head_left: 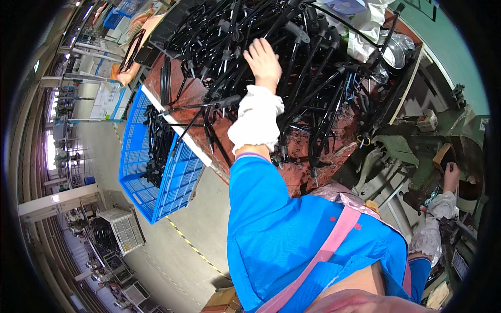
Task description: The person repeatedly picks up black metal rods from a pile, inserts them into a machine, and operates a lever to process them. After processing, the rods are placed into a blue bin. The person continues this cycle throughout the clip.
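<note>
My left hand point(263, 61) reaches over a big pile of black metal rod frames point(308, 68), its fingers spread and resting on or just above them. It seems to hold nothing. The frames have thin legs and joints, and they lie tangled on a reddish-brown tabletop point(344, 148). Off to the right, my right hand point(451, 176) is raised at a green machine point(459, 130), fingers drawn together beside a brown-edged part of it. What they pinch, if anything, is too small to make out. White sleeve covers are on both forearms.
A blue plastic crate point(180, 180) with black parts stands left of the table. Behind the pile are a white plastic bag point(368, 26) and a round metal bowl point(394, 55). A cardboard box point(222, 301) sits on the floor, near a yellow-black line point(190, 245).
</note>
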Demonstrator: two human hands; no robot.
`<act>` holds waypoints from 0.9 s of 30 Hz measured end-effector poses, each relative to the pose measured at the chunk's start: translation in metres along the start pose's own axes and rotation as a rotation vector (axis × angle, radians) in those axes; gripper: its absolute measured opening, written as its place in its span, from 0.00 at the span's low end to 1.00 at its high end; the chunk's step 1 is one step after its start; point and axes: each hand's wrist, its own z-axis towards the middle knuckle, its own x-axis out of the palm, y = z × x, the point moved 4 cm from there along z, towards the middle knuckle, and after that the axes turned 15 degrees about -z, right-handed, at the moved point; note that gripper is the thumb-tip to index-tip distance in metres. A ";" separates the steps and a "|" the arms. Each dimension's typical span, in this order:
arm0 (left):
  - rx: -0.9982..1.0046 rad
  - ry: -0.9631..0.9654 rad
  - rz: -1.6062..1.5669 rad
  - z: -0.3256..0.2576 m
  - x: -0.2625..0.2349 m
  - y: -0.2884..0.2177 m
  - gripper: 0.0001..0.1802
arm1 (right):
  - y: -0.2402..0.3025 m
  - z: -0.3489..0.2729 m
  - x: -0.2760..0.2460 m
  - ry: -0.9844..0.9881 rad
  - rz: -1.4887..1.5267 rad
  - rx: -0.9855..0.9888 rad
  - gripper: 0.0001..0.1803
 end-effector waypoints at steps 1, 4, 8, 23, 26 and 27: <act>0.043 -0.023 -0.090 -0.011 -0.009 -0.011 0.35 | -0.006 -0.003 0.000 -0.015 -0.027 0.009 0.15; 0.151 -0.041 -0.421 -0.063 -0.041 -0.028 0.27 | -0.015 0.005 0.010 -0.062 -0.078 0.009 0.15; 0.114 -0.021 -0.588 -0.130 -0.077 -0.028 0.18 | -0.036 0.017 0.026 -0.142 -0.108 -0.020 0.14; -0.279 0.521 -0.428 -0.131 -0.026 0.014 0.13 | -0.011 -0.059 -0.038 -0.226 0.413 0.150 0.13; -0.366 0.618 -0.501 -0.134 -0.009 0.007 0.21 | -0.046 -0.092 -0.018 -0.202 0.593 0.191 0.14; -0.367 0.576 -0.522 -0.138 0.000 0.010 0.24 | -0.059 -0.108 -0.013 -0.150 0.676 0.269 0.14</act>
